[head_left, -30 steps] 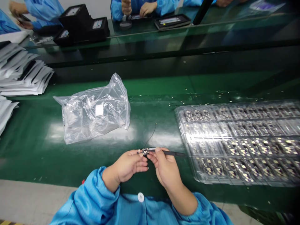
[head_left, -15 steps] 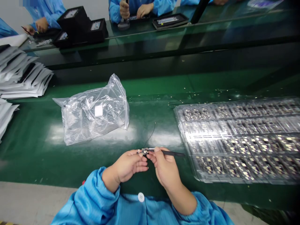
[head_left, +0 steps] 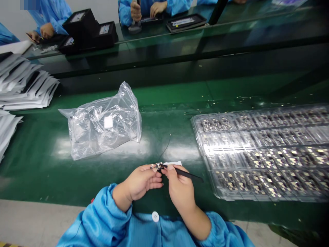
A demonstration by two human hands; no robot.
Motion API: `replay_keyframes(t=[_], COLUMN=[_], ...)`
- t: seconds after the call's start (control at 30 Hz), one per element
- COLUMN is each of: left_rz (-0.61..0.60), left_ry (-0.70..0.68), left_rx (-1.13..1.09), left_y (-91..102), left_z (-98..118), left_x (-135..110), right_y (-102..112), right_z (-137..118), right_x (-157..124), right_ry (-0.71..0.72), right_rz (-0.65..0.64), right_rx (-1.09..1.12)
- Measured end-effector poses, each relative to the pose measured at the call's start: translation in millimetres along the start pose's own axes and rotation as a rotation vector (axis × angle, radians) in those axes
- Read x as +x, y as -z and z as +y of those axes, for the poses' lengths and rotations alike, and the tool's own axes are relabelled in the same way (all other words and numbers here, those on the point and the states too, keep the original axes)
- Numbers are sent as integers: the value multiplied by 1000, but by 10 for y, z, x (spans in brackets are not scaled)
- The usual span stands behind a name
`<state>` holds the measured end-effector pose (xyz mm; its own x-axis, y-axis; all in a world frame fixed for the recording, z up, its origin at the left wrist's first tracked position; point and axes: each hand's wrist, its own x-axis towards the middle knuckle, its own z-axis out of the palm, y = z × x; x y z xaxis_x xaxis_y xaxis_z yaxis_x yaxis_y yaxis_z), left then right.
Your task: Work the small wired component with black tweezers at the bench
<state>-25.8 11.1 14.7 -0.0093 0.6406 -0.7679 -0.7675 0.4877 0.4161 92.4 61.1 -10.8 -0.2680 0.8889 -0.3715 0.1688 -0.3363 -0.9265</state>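
My left hand (head_left: 142, 182) pinches a small circuit board (head_left: 158, 167) between thumb and fingers, in front of my chest. A thin dark cable (head_left: 166, 147) with a tiny tip reaches away over the bench beyond the board. My right hand (head_left: 180, 188) is closed around black tweezers (head_left: 189, 175). Their tip meets the board's right side, though the exact contact point is too small to make out. Just behind the right fingers shows a white strip (head_left: 176, 163), partly hidden by them.
Right of my hands lies a clear plastic tray (head_left: 217, 192) with rows of circuit boards. A clear plastic bag (head_left: 102, 133) rests on the green bench at left. Stacked white packets (head_left: 31, 87) stand farther left. Across the bench, people in blue work near black boxes (head_left: 86, 32).
My right hand has turned, so the tweezers' back end now slopes lower to the right. More of the white strip shows. My left hand holds the board almost still.
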Motion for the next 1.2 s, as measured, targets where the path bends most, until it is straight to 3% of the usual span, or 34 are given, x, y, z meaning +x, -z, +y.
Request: replay_keyframes(t=[0.43, 0.6, 0.87, 1.1, 1.2], left_rz=[-13, -43, -60, -14, 0], left_ry=[-18, -33, -47, -27, -21], left_rx=[22, 42, 33, 16, 3], left_y=[-6, 11, 4, 14, 10], left_z=[-11, -18, -18, -26, -23], left_x=[0, 6, 3, 3, -1], right_y=[-32, -50, -63, -21, -5], right_z=[26, 105, 153, 182, 230], right_x=[-38, -55, -97, -81, -75], right_ry=[366, 469, 608, 491, 538], right_rz=[50, 14, 115, 123, 168], right_rx=[-176, -161, -229, -248, -234])
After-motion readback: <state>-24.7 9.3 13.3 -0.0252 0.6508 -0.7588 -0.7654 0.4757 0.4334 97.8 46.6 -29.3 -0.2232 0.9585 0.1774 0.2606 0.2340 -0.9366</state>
